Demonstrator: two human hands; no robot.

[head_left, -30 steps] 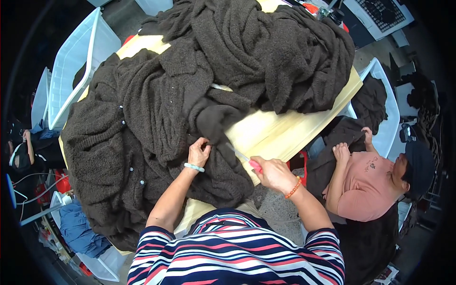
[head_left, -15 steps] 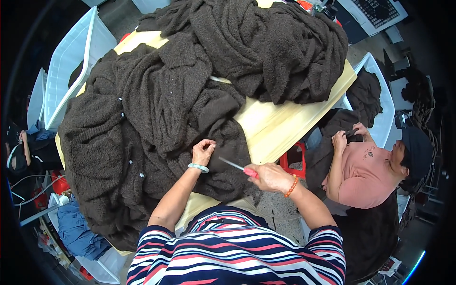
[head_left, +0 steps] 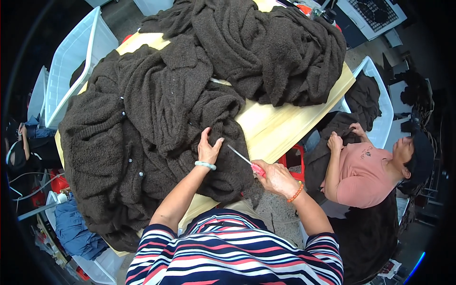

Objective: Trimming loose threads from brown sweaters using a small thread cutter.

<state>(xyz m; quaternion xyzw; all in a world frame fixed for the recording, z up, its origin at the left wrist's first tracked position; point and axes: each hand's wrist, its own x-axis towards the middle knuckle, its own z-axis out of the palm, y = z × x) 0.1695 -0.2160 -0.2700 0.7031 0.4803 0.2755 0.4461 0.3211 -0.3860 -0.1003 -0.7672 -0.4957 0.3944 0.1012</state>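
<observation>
A dark brown knitted cardigan (head_left: 156,99) with small shiny buttons lies heaped over the near and left part of the table. My left hand (head_left: 208,151) rests on its right portion, thumb and forefinger spread apart with nothing visible between them. Just to the right, my right hand (head_left: 279,179) grips a slim metal-bladed tool (head_left: 241,155) by its red handle. The blade points up and left toward my left hand, over the knit but apart from my fingers. Whether it is scissors or a single blade I cannot tell.
More brown knitwear (head_left: 285,52) is piled at the back of the pale wooden table (head_left: 278,130). A co-worker (head_left: 363,171) in pink sits at right, handling dark cloth before a white bin (head_left: 387,111). A red stool (head_left: 293,161) stands between us. Another white bin (head_left: 71,61) stands at left.
My left hand has gone from a pinch to spread fingers and moved slightly up and right. The red-handled tool in my right hand has shifted a little right and tilts more upward.
</observation>
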